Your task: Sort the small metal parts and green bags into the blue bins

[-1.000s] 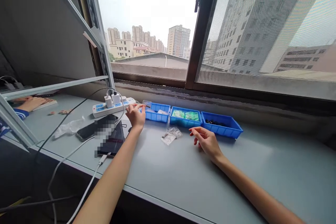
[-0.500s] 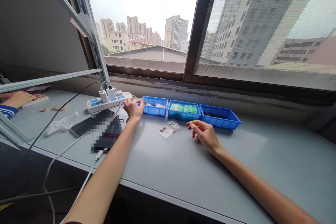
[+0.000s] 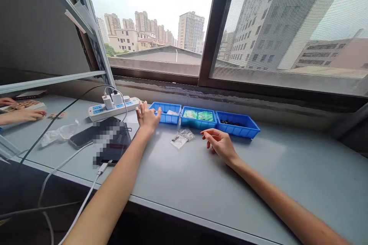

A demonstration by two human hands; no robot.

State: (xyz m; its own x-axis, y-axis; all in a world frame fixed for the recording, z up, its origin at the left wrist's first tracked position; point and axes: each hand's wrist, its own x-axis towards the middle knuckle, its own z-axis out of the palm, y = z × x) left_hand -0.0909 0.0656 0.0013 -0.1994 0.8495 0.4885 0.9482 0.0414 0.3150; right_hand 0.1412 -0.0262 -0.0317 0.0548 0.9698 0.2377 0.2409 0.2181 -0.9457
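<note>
My left hand (image 3: 148,119) is over the left end of the first blue bin (image 3: 171,119), fingers spread and nothing visible in them. That bin holds small pale packets, partly hidden by the hand. My right hand (image 3: 220,144) hovers over the table in front of the bins, its fingers loosely bent and apart, with nothing seen between them. Small clear plastic bags (image 3: 182,139) with dark bits inside lie on the table between my hands. Green-and-white packets (image 3: 205,116) fill the middle blue bin (image 3: 198,123). Black parts (image 3: 230,123) lie in the right blue bin (image 3: 243,131).
To the left are a white power strip (image 3: 94,114) with plugged-in chargers, a phone (image 3: 82,138), a dark tablet (image 3: 122,149) with a white cable (image 3: 97,176), and a crumpled plastic bag (image 3: 59,136). Another person's hand (image 3: 30,115) works at far left by a metal frame.
My left hand's fingers have spread apart at the left bin. My right hand has hardly moved. The other person's hand has shifted at far left, and the view has moved slightly.
</note>
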